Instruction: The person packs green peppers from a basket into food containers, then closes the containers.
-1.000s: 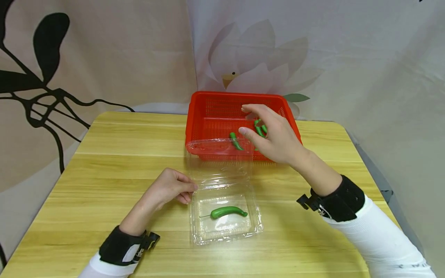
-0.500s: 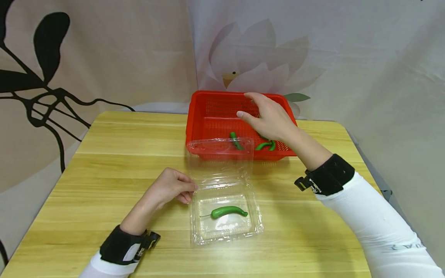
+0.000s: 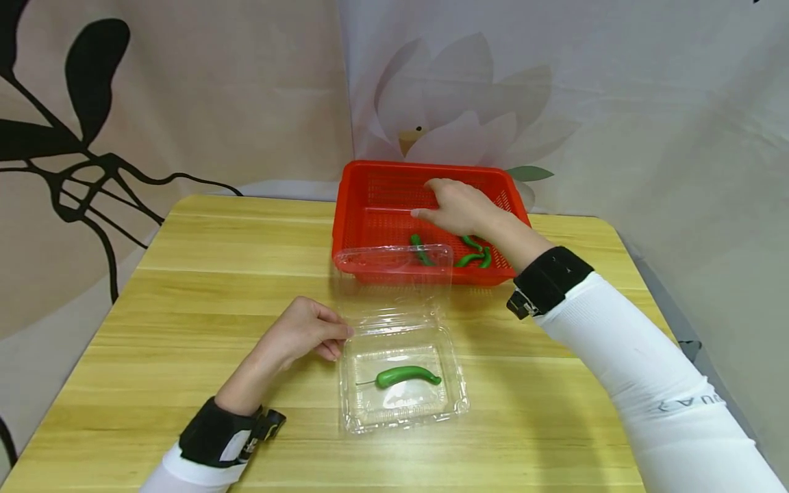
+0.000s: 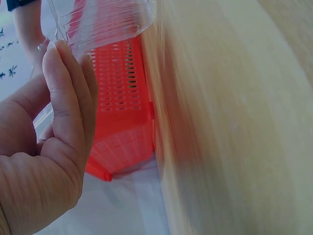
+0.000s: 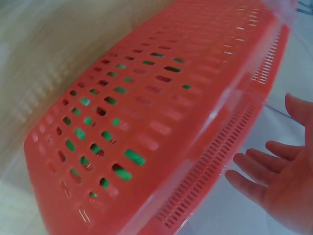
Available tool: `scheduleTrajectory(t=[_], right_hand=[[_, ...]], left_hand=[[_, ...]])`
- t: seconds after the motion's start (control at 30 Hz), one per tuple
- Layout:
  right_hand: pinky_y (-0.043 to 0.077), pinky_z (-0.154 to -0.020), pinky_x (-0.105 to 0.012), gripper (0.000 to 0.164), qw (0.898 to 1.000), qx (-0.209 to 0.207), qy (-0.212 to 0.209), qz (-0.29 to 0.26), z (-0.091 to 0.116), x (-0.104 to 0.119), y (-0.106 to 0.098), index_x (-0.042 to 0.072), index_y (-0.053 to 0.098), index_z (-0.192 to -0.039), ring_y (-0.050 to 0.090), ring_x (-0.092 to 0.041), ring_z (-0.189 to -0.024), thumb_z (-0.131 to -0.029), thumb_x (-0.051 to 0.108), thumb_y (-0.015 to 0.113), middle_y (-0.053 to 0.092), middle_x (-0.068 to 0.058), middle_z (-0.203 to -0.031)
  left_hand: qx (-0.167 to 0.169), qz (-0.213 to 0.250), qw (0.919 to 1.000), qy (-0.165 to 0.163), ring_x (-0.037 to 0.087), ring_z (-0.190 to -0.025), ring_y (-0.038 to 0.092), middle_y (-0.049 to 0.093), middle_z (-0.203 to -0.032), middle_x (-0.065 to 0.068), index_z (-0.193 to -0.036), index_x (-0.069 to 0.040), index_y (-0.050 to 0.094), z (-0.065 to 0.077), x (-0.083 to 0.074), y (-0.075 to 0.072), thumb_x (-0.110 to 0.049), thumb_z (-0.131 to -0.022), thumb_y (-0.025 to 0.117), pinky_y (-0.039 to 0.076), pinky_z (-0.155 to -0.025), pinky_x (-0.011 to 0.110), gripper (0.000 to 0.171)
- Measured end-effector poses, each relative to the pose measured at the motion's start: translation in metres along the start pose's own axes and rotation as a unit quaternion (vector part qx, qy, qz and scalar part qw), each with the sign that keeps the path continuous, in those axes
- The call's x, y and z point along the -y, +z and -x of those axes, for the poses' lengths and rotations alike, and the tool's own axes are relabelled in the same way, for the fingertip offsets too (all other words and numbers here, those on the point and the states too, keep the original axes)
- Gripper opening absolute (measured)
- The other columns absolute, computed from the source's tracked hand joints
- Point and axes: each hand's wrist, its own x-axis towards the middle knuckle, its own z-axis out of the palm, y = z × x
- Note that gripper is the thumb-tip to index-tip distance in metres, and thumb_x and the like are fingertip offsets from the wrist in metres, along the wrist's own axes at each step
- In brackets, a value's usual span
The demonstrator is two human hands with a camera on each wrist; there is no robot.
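Note:
In the head view, a clear plastic clamshell box (image 3: 456,402) lies unfolded on the table, its lid (image 3: 388,291) raised against the basket's front. One green chili pepper (image 3: 403,376) lies in its bottom half. My left hand (image 3: 308,330) pinches the box's left edge near the hinge; the left wrist view shows thumb and fingertips (image 4: 57,63) meeting at the plastic. Over the red basket (image 3: 379,179) hovers my right hand (image 3: 459,207), fingers spread and holding nothing visible. Several green chili peppers (image 3: 471,259) lie in the basket below it, some hidden by the hand.
The wooden table (image 3: 234,260) ends at a printed cloth backdrop (image 3: 246,89) just behind the basket. Through the basket's slotted wall (image 5: 161,122), green peppers show in the right wrist view. The box lid overlaps the basket's front rim.
My right hand has moved forward and left, then lowered into the basket's opening, uncovering peppers near its front right. My left hand, the box and its pepper have stayed put.

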Motion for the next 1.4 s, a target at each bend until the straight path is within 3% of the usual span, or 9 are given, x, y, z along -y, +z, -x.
scheduleTrajectory(t=[0.23,0.33,0.53,0.73,0.87,1.07,1.4], right_hand=[[0.041,-0.119,-0.053,0.082,0.999,0.047,0.015,0.016,-0.021,-0.001,0.01,0.0,0.033,-0.161,0.05,-0.037,-0.14,-0.103,0.051,0.062,0.048,-0.02,-0.157],[0.045,-0.115,-0.053,0.076,0.997,0.066,0.022,0.032,-0.026,-0.002,0.012,0.0,0.041,-0.157,0.055,-0.036,-0.134,-0.104,0.05,0.062,0.055,-0.019,-0.15],[0.056,-0.096,-0.048,0.048,0.99,0.121,0.025,0.063,-0.032,0.001,0.018,0.003,0.067,-0.125,0.065,-0.031,-0.105,-0.103,0.046,0.065,0.069,-0.013,-0.113],[0.054,-0.084,-0.039,0.036,0.981,0.172,0.015,0.09,-0.034,0.006,0.03,0.005,0.067,-0.106,0.059,-0.024,-0.088,-0.101,0.04,0.07,0.056,-0.003,-0.089],[0.049,-0.075,-0.037,0.028,0.979,0.17,-0.004,0.112,-0.035,0.007,0.038,0.006,0.064,-0.096,0.053,-0.023,-0.08,-0.101,0.032,0.071,0.048,-0.002,-0.082],[0.051,-0.078,-0.037,0.007,0.98,0.165,-0.019,0.112,-0.038,0.004,0.045,0.005,0.066,-0.101,0.054,-0.025,-0.086,-0.102,0.012,0.069,0.058,-0.006,-0.091],[0.051,-0.081,-0.037,0.005,0.985,0.153,-0.023,0.076,-0.039,0.005,0.051,0.002,0.066,-0.099,0.054,-0.026,-0.086,-0.1,0.004,0.069,0.059,-0.009,-0.092]], left_hand=[[-0.001,0.007,1.0,-0.003,0.016,-0.056,0.069,0.071,-0.07,0.012,-0.101,0.014,0.074,0.001,0.0,0.0,0.0,-0.094,0.076,0.065,-0.057,0.032,0.016],[-0.001,0.008,0.9999,-0.007,0.017,-0.056,0.069,0.071,-0.071,0.012,-0.1,0.013,0.075,0.001,-0.001,0.0,0.0,-0.094,0.076,0.065,-0.058,0.033,0.015],[0.0,0.011,0.9999,-0.002,0.016,-0.056,0.068,0.072,-0.073,0.014,-0.102,0.014,0.074,0.002,-0.004,0.001,0.0,-0.094,0.076,0.065,-0.057,0.032,0.016],[-0.001,0.008,1.0,-0.005,0.016,-0.056,0.068,0.072,-0.074,0.015,-0.102,0.014,0.074,0.001,-0.004,0.002,0.0,-0.094,0.076,0.064,-0.056,0.032,0.015],[-0.002,0.007,1.0,-0.006,0.017,-0.056,0.069,0.071,-0.074,0.016,-0.099,0.013,0.075,0.001,-0.003,0.002,0.001,-0.094,0.075,0.065,-0.057,0.031,0.013],[-0.002,0.006,0.9999,-0.008,0.016,-0.056,0.068,0.072,-0.075,0.016,-0.1,0.013,0.075,0.0,-0.003,0.003,0.001,-0.094,0.076,0.065,-0.057,0.031,0.013],[-0.001,0.011,0.9999,-0.013,0.017,-0.056,0.068,0.072,-0.074,0.016,-0.099,0.012,0.075,-0.002,-0.002,0.002,0.001,-0.094,0.076,0.065,-0.058,0.033,0.013]])
